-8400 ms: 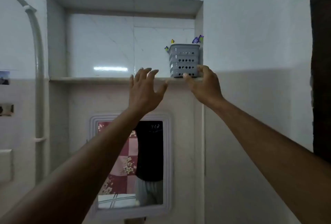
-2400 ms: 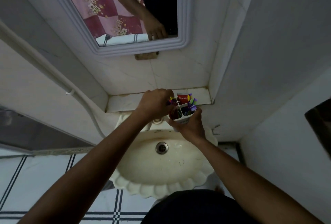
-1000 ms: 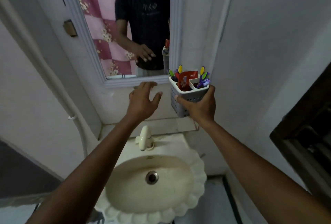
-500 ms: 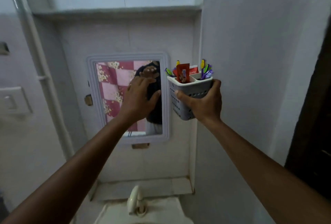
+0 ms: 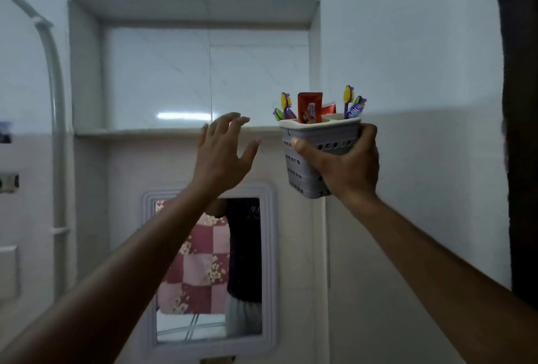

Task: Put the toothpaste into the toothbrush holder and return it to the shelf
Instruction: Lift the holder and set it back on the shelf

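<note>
- A pale bathroom wall fills the view, with a recessed shelf (image 5: 174,131) set into it above a framed mirror (image 5: 209,270).
- A white pipe (image 5: 55,119) runs down the wall at the left, and a dark shape edges in at the far right.
- The shelf's ledge is at about the height of the raised hands; a strip of light reflects off the tile at the back of the recess.
- The right hand (image 5: 346,165) has its grip closed around a grey holder (image 5: 308,159) with rows of small holes, thumb across the front face and fingers wrapped round the right side.
- The holder is held in the air, roughly upright, in front of the right end of the shelf, its rim at about ledge height and its base below it; it does not rest on the shelf.
- A red toothpaste tube (image 5: 310,107) stands inside the holder, sticking up above the rim near the middle.
- Toothbrushes (image 5: 350,104) with purple, yellow and green handles stick up on both sides of the tube.
- The left hand (image 5: 224,151) is raised just left of the holder, palm facing the wall, fingers spread and holding nothing; it is apart from the holder.
- The mirror shows a pink checked cloth and part of a dark shirt.
</note>
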Demonstrator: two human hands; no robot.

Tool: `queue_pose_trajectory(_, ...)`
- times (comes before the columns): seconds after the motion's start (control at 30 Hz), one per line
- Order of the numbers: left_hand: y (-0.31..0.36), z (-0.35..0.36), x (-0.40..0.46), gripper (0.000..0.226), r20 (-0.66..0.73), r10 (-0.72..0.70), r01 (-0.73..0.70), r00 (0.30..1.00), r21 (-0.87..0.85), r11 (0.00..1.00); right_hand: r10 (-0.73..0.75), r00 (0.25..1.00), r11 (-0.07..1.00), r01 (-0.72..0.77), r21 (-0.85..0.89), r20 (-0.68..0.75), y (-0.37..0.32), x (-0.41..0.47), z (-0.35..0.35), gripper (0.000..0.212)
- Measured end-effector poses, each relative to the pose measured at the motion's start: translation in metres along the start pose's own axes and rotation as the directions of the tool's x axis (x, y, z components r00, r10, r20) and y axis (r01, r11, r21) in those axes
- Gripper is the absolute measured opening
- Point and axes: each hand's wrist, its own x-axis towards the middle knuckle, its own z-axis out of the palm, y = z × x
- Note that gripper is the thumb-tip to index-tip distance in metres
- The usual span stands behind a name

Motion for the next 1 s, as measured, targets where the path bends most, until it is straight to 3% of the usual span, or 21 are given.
queue_pose_trajectory(0.23,-0.037,0.047,0.036,0.07,0.1,-0.109,0.105,0.989,0.038,0.994,0.0,0.999,1.0,0.001,0.018,-0.046,-0.032,0.045,0.02,0.108)
queue_pose_trajectory(0.47,-0.047,0.066,0.034,0.057,-0.084,-0.1,0.104,0.991,0.049,0.993,-0.02,0.997,1.0,0.02,-0.001,-0.07,-0.05,0.081,0.049,0.106)
queue_pose_trajectory(0.7,-0.049,0.071,0.032,0.041,-0.159,-0.069,0.071,0.985,0.006,0.997,-0.089,0.989,0.993,0.078,-0.093,-0.116,-0.061,0.11,0.096,0.107)
queue_pose_trajectory(1.0,-0.052,0.069,0.034,0.042,-0.143,-0.068,0.073,0.987,0.031,0.997,0.022,0.996,0.957,0.004,-0.291,0.086,-0.037,0.117,0.142,0.138)
